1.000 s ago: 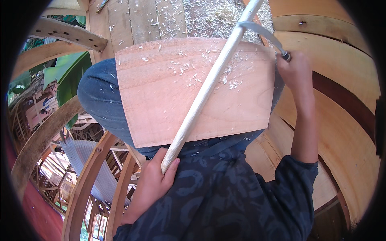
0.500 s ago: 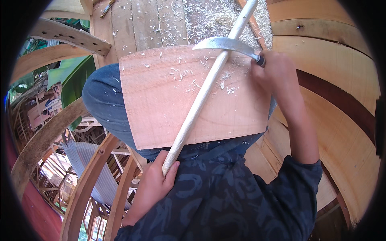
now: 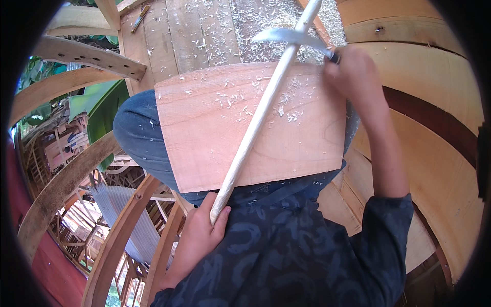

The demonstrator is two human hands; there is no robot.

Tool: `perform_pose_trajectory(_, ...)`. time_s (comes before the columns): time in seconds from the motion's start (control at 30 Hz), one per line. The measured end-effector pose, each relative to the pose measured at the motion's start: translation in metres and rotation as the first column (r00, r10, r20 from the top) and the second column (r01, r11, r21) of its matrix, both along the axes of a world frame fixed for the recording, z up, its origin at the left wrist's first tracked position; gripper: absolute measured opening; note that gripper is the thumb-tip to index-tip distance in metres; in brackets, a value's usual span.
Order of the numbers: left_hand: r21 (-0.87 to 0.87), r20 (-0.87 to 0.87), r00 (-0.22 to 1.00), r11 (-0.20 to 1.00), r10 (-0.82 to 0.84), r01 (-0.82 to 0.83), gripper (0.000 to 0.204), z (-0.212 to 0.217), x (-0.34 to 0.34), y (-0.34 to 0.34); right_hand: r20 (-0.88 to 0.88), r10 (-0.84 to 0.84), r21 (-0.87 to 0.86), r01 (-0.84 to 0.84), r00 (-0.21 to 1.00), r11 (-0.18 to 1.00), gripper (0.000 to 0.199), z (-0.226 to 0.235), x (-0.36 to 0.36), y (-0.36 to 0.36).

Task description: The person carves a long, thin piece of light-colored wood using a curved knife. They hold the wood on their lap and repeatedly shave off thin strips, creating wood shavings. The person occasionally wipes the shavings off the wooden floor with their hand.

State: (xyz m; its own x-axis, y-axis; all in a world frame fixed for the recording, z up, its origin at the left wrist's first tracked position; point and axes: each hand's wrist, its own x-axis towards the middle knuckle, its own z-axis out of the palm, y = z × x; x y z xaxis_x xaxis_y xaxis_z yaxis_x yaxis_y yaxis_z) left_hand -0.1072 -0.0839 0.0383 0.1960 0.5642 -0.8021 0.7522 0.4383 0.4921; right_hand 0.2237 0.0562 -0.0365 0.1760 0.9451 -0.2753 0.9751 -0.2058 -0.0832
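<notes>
A long pale wooden stick (image 3: 255, 123) slants from my lap up to the far right, lying over a flat wooden board (image 3: 204, 138) on my legs. My left hand (image 3: 204, 225) is wrapped round its near end, close to my belly. In my right hand (image 3: 353, 71) is the dark handle of a curved knife (image 3: 286, 36). The blade crosses the stick near its far end and points left; whether its edge touches the wood I cannot tell. Small shavings lie on the board.
Wood shavings (image 3: 255, 30) cover the plank floor beyond the board. A small narrow tool (image 3: 139, 19) lies at the far left. Curved wooden ribs (image 3: 120, 235) stand at my left with gaps between them. Wide planks (image 3: 409, 66) form a wall at my right.
My right hand and the knife have moved farther out along the stick. My left hand keeps its grip on the near end. The whole view has shifted slightly.
</notes>
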Motion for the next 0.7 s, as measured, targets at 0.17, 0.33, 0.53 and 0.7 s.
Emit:
perform_pose_trajectory(0.17,-0.012,0.028,0.999,1.000,-0.018,0.019,0.021,0.003,0.002,0.002,-0.071,-0.022,0.076,0.028,0.997,0.997,0.026,-0.004,-0.002,-0.013)
perform_pose_trajectory(0.33,-0.070,0.086,0.996,0.997,-0.029,0.035,0.025,-0.002,-0.014,0.001,-0.045,-0.003,0.008,0.003,0.999,1.000,0.030,0.000,-0.002,-0.016)
perform_pose_trajectory(0.53,-0.145,0.070,0.996,0.987,-0.052,0.062,0.031,0.000,-0.031,-0.001,-0.150,-0.148,0.007,0.151,0.978,0.989,0.022,0.009,0.019,-0.025)
perform_pose_trajectory(0.7,-0.283,0.112,0.993,0.959,0.037,-0.004,0.030,-0.008,-0.038,0.000,-0.168,-0.041,-0.068,0.030,0.985,0.997,0.022,0.012,-0.003,-0.041)
